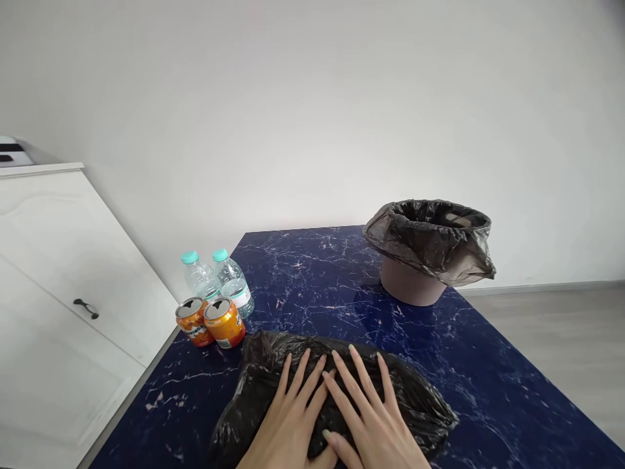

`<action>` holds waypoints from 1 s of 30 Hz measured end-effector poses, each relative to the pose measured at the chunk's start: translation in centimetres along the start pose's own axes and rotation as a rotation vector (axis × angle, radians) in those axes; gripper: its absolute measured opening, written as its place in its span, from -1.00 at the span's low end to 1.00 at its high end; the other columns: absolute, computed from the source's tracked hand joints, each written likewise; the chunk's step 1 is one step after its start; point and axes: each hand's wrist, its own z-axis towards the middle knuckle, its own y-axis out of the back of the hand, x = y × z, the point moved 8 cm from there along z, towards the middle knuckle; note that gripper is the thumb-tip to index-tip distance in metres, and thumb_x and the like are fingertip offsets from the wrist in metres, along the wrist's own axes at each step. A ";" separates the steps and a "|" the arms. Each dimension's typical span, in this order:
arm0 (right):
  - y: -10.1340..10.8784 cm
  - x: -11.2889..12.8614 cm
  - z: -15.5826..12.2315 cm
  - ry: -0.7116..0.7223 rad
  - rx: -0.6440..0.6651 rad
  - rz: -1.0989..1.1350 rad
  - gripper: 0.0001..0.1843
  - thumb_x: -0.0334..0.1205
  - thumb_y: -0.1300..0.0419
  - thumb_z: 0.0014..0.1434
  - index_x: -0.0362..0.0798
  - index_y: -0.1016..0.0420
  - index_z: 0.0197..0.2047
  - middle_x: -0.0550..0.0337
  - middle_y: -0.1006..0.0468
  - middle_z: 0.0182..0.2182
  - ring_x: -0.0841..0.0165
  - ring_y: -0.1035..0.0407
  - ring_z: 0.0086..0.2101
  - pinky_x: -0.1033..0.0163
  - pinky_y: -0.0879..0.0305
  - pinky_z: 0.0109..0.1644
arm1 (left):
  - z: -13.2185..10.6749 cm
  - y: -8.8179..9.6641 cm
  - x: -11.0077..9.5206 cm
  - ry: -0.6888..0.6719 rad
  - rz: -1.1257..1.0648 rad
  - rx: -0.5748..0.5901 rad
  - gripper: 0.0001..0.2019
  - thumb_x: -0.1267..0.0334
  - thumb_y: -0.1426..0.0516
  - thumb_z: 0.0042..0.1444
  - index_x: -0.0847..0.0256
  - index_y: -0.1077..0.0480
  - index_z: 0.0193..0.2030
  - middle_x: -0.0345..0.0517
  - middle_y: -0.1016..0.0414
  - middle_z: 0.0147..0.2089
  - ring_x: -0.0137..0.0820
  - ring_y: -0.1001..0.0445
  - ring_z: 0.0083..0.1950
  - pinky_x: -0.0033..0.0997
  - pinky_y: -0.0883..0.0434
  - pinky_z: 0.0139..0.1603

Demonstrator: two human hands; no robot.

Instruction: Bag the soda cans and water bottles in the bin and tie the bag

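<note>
A black plastic bag (415,397) lies crumpled across the front of the blue marbled table (303,273). Both palms rest on top of it, side by side. My left hand (295,413) lies flat with its fingers spread. My right hand (368,413) is also flat and spread, its thumb and index finger close to the left hand's fingers. What the bag contains, if anything, is hidden. Just left of the bag stand two opened orange drink cans (224,324), with two clear plastic bottles (234,280) with turquoise caps behind them.
A round brownish bin (413,283) lined with a dark bag (434,251) stands at the table's right edge. A white cabinet (63,312) is on the left, with a white device (14,153) on top. The wall (312,117) rises behind the table.
</note>
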 end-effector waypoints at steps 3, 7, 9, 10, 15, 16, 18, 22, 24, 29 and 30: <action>-1.4 -1.0 -0.4 -0.070 0.059 0.015 -0.15 0.12 -0.12 0.46 0.06 0.05 0.66 -0.09 -0.14 0.53 -0.38 -0.18 0.41 -0.68 -0.19 0.34 | -0.1 0.3 0.2 0.015 0.023 -0.041 -0.06 0.15 -0.17 0.40 0.03 0.39 0.68 -0.06 0.10 0.69 0.13 0.07 0.67 0.47 -0.20 0.53; -2.3 -2.5 -1.5 -0.151 0.108 0.055 -0.09 0.17 -0.13 0.46 0.18 0.21 0.67 -0.09 -0.07 0.55 -0.39 -0.11 0.43 -0.68 -0.29 0.26 | -0.5 0.2 1.1 0.053 0.062 -0.049 -0.17 0.01 -0.11 0.47 0.00 0.28 0.69 -0.05 0.09 0.69 0.15 -0.02 0.65 0.45 -0.24 0.50; -2.6 -3.2 -2.1 -0.195 0.124 0.070 -0.06 0.20 -0.14 0.44 0.25 0.25 0.67 -0.06 -0.05 0.56 -0.37 -0.10 0.43 -0.64 -0.33 0.27 | -0.8 0.1 2.1 0.109 0.078 -0.051 -0.20 -0.03 -0.06 0.49 -0.02 0.28 0.69 -0.05 0.09 0.68 0.15 -0.03 0.65 0.43 -0.30 0.46; -2.7 -3.5 -2.3 -0.216 0.127 0.074 -0.05 0.22 -0.14 0.44 0.28 0.27 0.67 -0.04 -0.05 0.56 -0.36 -0.10 0.44 -0.63 -0.33 0.27 | -1.0 0.1 2.6 0.148 0.082 -0.055 -0.22 -0.04 -0.04 0.51 -0.04 0.29 0.68 -0.06 0.08 0.68 0.15 -0.04 0.64 0.40 -0.35 0.44; -3.6 -4.2 -3.0 -0.291 0.162 0.130 -0.04 0.26 -0.13 0.43 0.34 0.31 0.66 0.04 0.06 0.59 -0.33 -0.04 0.46 -0.61 -0.26 0.33 | -2.1 0.0 4.7 0.280 0.087 -0.056 -0.22 -0.06 -0.02 0.52 -0.12 0.35 0.68 -0.13 0.03 0.67 0.09 -0.07 0.64 0.26 -0.49 0.35; -3.9 -4.3 -3.1 -0.306 0.177 0.147 -0.05 0.27 -0.13 0.43 0.36 0.32 0.66 0.07 0.09 0.60 -0.32 -0.03 0.46 -0.61 -0.24 0.35 | -2.2 -0.1 5.0 0.288 0.089 -0.053 -0.22 -0.07 -0.02 0.52 -0.12 0.35 0.68 -0.13 0.03 0.67 0.09 -0.06 0.64 0.25 -0.49 0.35; -4.4 -4.5 -3.3 -0.335 0.209 0.171 -0.07 0.28 -0.11 0.44 0.40 0.31 0.65 0.14 0.12 0.60 -0.30 -0.02 0.47 -0.60 -0.21 0.37 | -2.5 -0.1 5.5 0.301 0.094 -0.040 -0.23 -0.07 -0.01 0.52 -0.13 0.34 0.68 -0.15 0.04 0.67 0.08 -0.06 0.64 0.24 -0.50 0.35; -4.7 -4.7 -3.5 -0.338 0.262 0.190 -0.09 0.28 -0.10 0.44 0.42 0.30 0.65 0.15 0.14 0.60 -0.29 0.00 0.47 -0.58 -0.19 0.38 | -2.7 -0.1 6.1 0.296 0.094 0.023 -0.26 -0.08 0.03 0.54 -0.19 0.37 0.67 -0.21 0.08 0.68 0.05 -0.08 0.64 0.22 -0.49 0.36; -4.6 -4.8 -3.4 -0.327 0.293 0.196 -0.10 0.28 -0.09 0.45 0.40 0.31 0.65 0.12 0.15 0.60 -0.28 0.02 0.47 -0.57 -0.18 0.38 | -2.8 0.0 6.2 0.278 0.090 0.033 -0.26 -0.06 0.03 0.54 -0.20 0.39 0.67 -0.21 0.08 0.68 0.03 -0.08 0.64 0.18 -0.49 0.37; -4.1 -5.3 -2.4 -0.314 0.386 0.245 -0.17 0.26 -0.05 0.48 0.41 0.26 0.64 0.23 0.23 0.61 -0.22 0.11 0.51 -0.53 -0.10 0.44 | -3.4 0.0 5.8 0.274 0.109 0.010 -0.27 -0.04 0.03 0.55 -0.18 0.39 0.67 -0.19 0.06 0.68 0.00 -0.10 0.64 0.14 -0.50 0.36; -3.9 -5.4 -2.2 -0.307 0.401 0.258 -0.18 0.25 -0.05 0.49 0.42 0.24 0.64 0.25 0.24 0.61 -0.20 0.13 0.51 -0.52 -0.09 0.45 | -3.7 0.0 5.7 0.279 0.128 -0.004 -0.27 -0.04 0.03 0.55 -0.16 0.38 0.67 -0.17 0.05 0.67 0.00 -0.12 0.63 0.15 -0.51 0.36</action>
